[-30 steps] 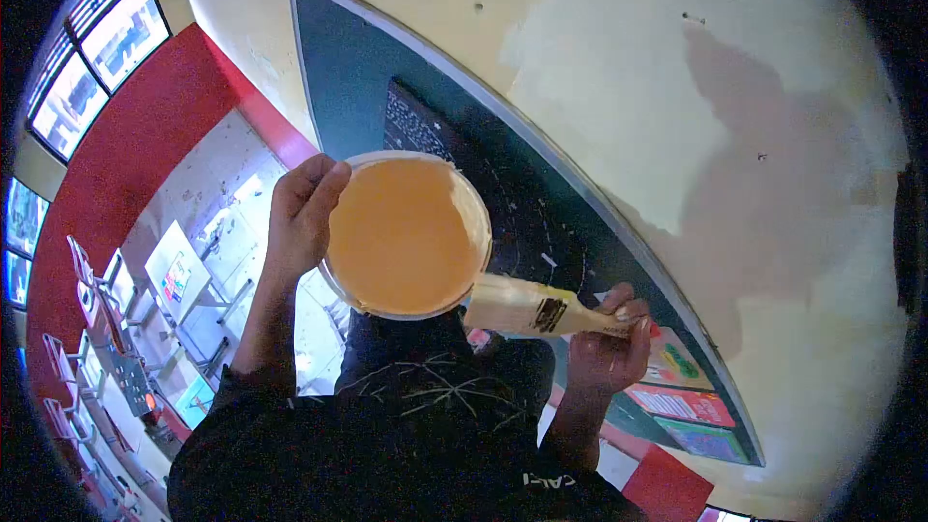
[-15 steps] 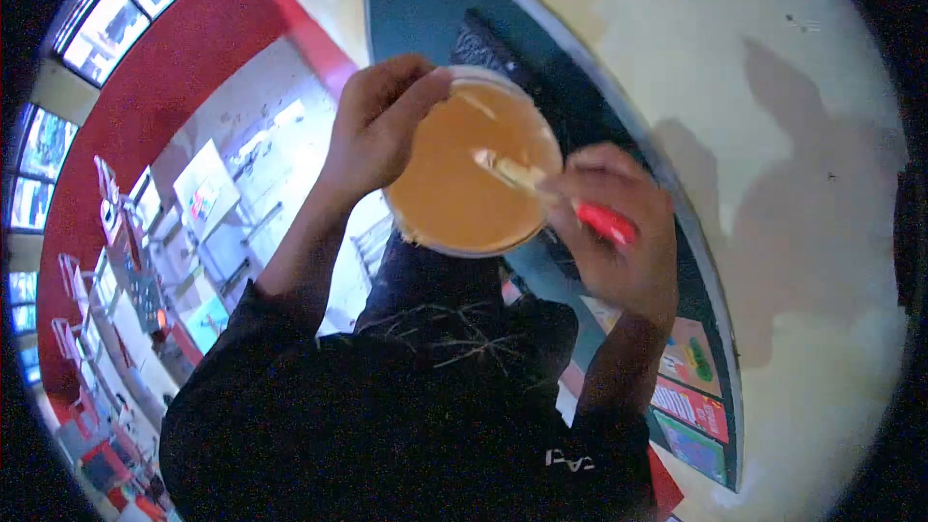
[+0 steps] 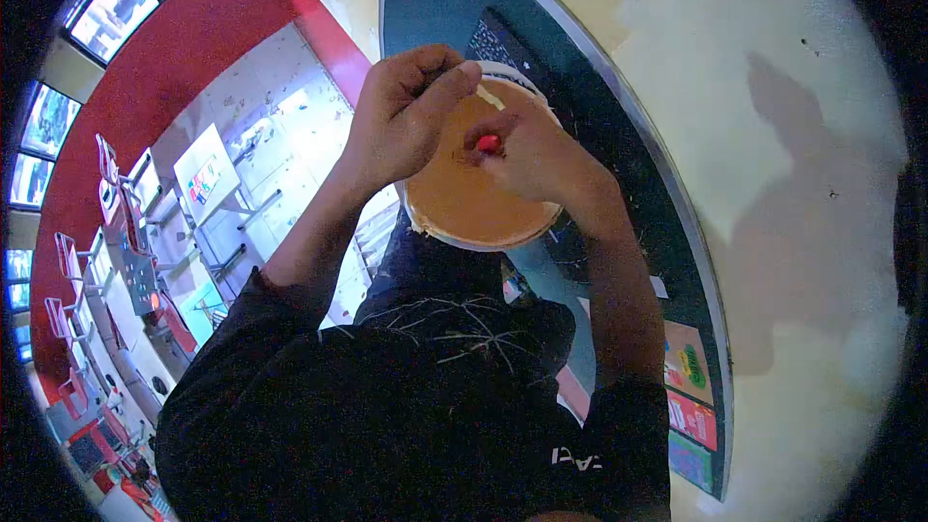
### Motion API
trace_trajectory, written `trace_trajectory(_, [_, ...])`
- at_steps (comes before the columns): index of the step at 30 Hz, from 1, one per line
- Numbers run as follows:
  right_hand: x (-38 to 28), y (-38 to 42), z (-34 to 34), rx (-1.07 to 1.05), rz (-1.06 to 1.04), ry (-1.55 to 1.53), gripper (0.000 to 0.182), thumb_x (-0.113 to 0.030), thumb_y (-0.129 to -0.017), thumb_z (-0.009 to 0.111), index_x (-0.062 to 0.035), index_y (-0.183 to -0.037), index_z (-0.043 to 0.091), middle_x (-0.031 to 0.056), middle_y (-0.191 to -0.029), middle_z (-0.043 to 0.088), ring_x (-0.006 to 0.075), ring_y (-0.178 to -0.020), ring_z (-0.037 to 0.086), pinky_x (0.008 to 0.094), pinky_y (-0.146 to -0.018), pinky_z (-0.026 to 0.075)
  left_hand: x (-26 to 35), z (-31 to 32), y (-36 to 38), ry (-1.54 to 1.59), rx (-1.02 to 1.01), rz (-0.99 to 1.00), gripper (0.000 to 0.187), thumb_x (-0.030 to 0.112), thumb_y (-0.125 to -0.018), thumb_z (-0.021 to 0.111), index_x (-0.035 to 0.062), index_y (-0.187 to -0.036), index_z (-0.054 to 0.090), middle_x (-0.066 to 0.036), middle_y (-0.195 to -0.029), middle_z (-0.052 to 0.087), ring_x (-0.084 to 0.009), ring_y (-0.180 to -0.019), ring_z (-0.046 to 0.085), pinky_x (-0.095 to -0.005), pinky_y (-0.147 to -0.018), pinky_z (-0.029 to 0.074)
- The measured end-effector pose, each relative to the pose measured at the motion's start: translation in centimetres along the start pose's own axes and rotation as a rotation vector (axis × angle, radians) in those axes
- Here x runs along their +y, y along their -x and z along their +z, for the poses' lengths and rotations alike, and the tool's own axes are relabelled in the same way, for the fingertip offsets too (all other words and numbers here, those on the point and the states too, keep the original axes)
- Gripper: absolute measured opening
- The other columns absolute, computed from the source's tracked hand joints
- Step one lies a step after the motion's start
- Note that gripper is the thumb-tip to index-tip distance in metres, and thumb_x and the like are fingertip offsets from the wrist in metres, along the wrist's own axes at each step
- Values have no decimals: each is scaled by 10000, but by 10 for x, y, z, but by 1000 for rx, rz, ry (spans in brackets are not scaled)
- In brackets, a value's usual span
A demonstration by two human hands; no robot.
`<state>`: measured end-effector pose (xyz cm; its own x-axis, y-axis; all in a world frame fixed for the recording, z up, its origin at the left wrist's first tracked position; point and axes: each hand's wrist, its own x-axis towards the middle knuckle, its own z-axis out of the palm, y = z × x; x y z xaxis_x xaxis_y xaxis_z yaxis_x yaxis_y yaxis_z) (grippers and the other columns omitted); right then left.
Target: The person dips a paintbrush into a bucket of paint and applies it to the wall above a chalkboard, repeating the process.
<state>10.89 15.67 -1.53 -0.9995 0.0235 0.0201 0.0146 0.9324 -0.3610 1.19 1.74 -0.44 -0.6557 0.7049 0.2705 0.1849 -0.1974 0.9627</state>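
A round, pale-rimmed tub with a smooth orange-brown surface faces me in front of my chest. My left hand is closed on its upper left rim, the thumb lying along the top. Over the tub's right half, my right hand is closed around a red-handled paintbrush. Only the red handle end shows clearly, pointing up at me, and a pale tip pokes out beyond the knuckles near the far rim. The fist covers the rest of the brush and part of the orange surface.
On the right, a dark green board with a metal edge hangs on a cream wall. Colourful posters are fixed to its lower part. To the left, several chairs and desks stand on a pale tiled floor.
My right hand has swung left and upward over the tub with the brush, turning so its handle end faces me. My left hand keeps its hold on the rim.
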Motion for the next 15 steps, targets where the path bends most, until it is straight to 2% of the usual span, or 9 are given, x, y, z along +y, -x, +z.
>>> trace_trajectory(1, [3,0,6,67,-68,63,166,-133,-701,603,-15,-815,630,169,-760,614,251,-701,612,300,-708,477,-2,0,0,9,5,8,200,201,-820,532,4,-799,562,-16,-705,555,-76,-649,481,-204,-595,382])
trace_trajectory(3, [8,3,7,84,-57,-14,161,-134,-702,601,-19,-810,630,165,-761,613,245,-695,614,297,-706,476,0,0,1,-16,25,8,206,205,-820,529,3,-803,563,-19,-707,558,-79,-649,481,-204,-593,381])
trace_trajectory(5, [-11,8,-23,-6,103,-295,152,-132,-706,599,-21,-805,629,155,-757,611,235,-696,614,295,-707,474,1,0,2,-32,29,-13,210,211,-821,527,4,-804,564,-20,-705,557,-79,-644,477,-203,-587,377])
trace_trajectory(8, [-18,26,-56,-16,252,-247,174,-149,-741,589,5,-819,611,138,-746,615,208,-708,614,280,-666,488,2,-3,0,-39,22,-45,213,218,-821,526,10,-797,565,-15,-696,547,-76,-632,463,-200,-576,365])
trace_trajectory(11, [-10,56,-54,318,353,-719,265,-236,-766,602,13,-855,589,110,-709,614,203,-594,607,288,-599,501,0,-3,1,-27,37,-41,209,219,-822,525,16,-789,565,-8,-688,536,-70,-621,447,-197,-565,353])
trace_trajectory(15, [-5,88,-47,606,476,-940,236,-202,-796,554,30,-836,569,125,-737,602,212,-611,599,293,-592,508,-3,-5,0,-17,24,-44,199,212,-824,522,20,-791,560,-3,-696,533,-65,-617,441,-196,-563,347])
